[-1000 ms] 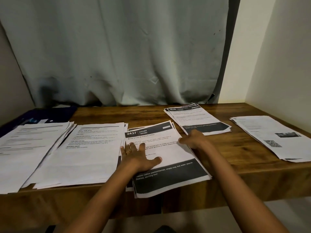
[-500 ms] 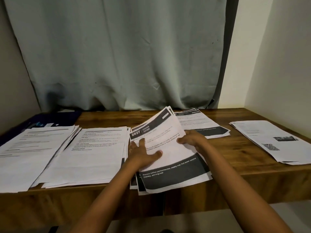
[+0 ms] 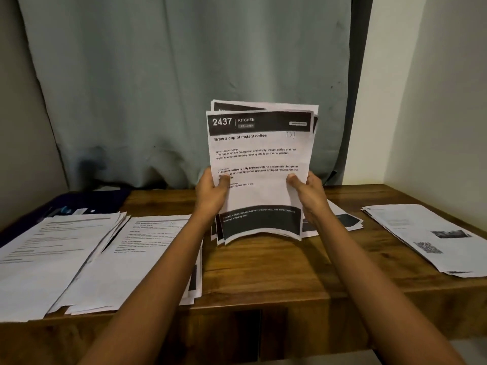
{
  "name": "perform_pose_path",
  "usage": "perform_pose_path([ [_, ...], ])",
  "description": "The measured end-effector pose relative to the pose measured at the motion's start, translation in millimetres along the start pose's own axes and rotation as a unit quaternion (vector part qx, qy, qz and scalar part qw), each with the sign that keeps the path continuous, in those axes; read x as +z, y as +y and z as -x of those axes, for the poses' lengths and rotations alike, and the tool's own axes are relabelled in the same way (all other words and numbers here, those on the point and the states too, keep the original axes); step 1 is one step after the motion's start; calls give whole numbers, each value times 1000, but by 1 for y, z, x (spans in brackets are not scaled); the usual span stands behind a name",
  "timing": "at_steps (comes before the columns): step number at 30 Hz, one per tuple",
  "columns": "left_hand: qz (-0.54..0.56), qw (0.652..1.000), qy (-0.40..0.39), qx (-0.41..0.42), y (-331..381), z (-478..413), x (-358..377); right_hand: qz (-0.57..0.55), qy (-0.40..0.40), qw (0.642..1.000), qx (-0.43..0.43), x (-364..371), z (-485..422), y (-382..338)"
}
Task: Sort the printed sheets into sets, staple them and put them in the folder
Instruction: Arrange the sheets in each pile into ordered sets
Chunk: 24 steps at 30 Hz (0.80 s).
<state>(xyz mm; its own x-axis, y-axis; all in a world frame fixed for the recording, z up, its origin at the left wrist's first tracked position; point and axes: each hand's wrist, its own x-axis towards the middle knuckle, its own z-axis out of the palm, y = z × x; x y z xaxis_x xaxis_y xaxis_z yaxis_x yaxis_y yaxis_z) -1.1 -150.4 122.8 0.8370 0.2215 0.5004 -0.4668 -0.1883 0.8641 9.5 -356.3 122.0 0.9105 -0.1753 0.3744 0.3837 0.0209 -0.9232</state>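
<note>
I hold a set of printed sheets (image 3: 259, 164) upright above the wooden table (image 3: 263, 270); its front page has black bands and reads "2437 KITCHEN, Brew a cup of instant coffee". My left hand (image 3: 212, 191) grips its left edge, thumb on the front. My right hand (image 3: 307, 192) grips its right edge the same way. The sheets' bottom edges are uneven and hang just above the tabletop. A dark blue folder (image 3: 87, 204) lies at the back left, partly under paper.
Two white stacks lie on the left: a far-left stack (image 3: 50, 248) and a middle-left stack (image 3: 137, 259). A stack with black bands (image 3: 345, 222) lies behind my right hand. Another stack (image 3: 427, 235) sits at the right edge. A grey curtain (image 3: 184, 83) hangs behind.
Both hands gathered the black-banded set that lay flat on the table and raised it upright in front of me. The spot where it lay is now bare wood.
</note>
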Motion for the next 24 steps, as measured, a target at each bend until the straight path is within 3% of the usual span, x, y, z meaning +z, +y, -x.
perform_pose_path([
  [7, -30, 997, 33, 64, -26, 11, -8, 55, 20, 998, -15, 10, 11, 30],
  [12, -53, 993, 8, 108, -17, -6, -9, 76, 36, 995, -45, 16, 4, 29],
  [19, -42, 994, 41, 92, -40, 9, -3, 117, 38, 992, -42, 19, 10, 46],
  [24, -55, 988, 75, 122, -16, -9, -2, 98, 70, 991, -61, 21, 0, 28],
])
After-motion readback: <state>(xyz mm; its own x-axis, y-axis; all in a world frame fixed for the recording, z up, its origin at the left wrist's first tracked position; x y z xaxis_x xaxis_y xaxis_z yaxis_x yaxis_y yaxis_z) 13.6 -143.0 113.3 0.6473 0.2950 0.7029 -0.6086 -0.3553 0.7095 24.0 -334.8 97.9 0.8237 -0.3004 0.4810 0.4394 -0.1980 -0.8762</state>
